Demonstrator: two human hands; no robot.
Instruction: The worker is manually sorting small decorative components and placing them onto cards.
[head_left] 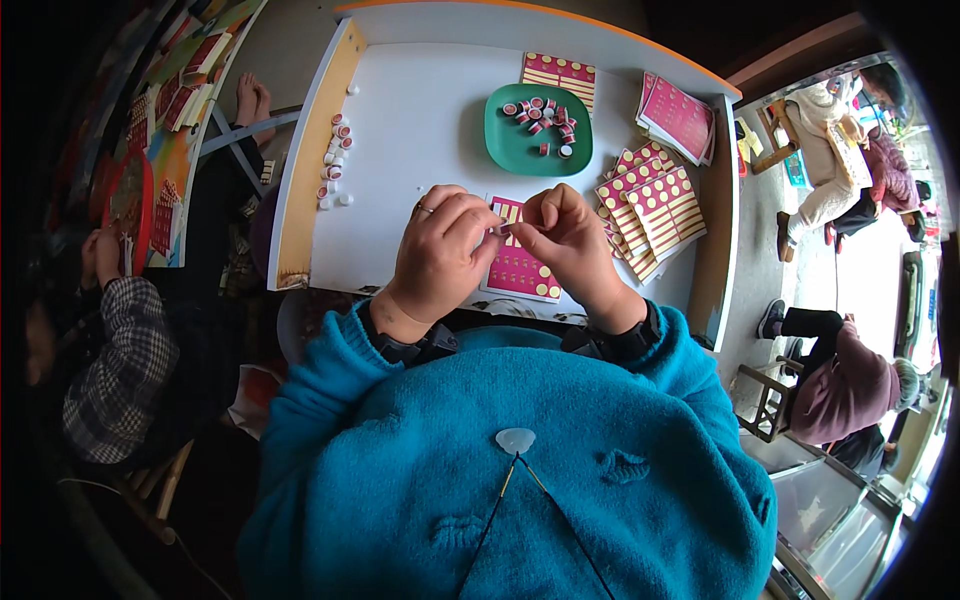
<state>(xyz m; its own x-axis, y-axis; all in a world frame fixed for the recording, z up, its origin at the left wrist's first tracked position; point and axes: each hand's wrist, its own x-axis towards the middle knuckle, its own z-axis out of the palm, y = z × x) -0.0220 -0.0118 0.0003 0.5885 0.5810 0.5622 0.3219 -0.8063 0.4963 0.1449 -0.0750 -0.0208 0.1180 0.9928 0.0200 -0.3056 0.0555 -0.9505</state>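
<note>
My left hand point(445, 240) and my right hand point(580, 245) meet over the near part of the white tabletop. The fingertips of both are pinched close together around a small thing point(503, 229), mostly hidden by the fingers. Below them lies a magenta card point(525, 270) with cream dots and stripes, partly covered by my hands. Just beyond, a green plate point(497, 150) carries several small white pots point(536, 127) with dark red labels. A ring shows on my left hand.
Striped magenta cards point(655, 205) lie overlapped at right, below a stack of pink cards point(677, 115). Another card point(560, 75) lies partly under the plate. Small white pots point(335, 160) line the left side. Raised wooden edges point(320, 140) border the table. A co-worker's checked sleeve point(125, 340) is at left.
</note>
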